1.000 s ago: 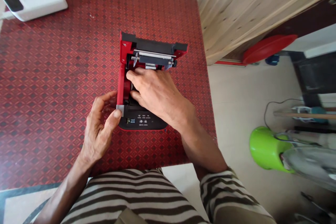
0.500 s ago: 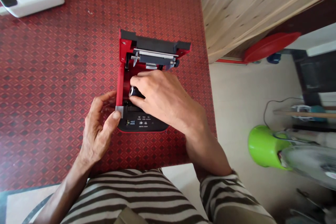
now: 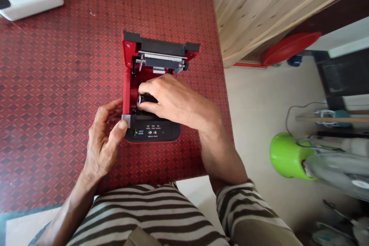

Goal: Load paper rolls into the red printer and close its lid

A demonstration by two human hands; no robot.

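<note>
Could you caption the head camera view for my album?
Right hand gripping a dark cylinder inside an opened red-and-black device, left hand at its corner.

The one camera rides on the person's head and, as I see it, looks steeply down and forward over the striped shirt (image 3: 141, 215) at its lower edge. It sits near the left hand (image 3: 103, 138) and right hand (image 3: 175, 98), both well within view. Beyond them it reaches the wood panelling (image 3: 253, 4) above and, rightward, the floor (image 3: 248, 111) and green bucket (image 3: 284, 155).
</note>
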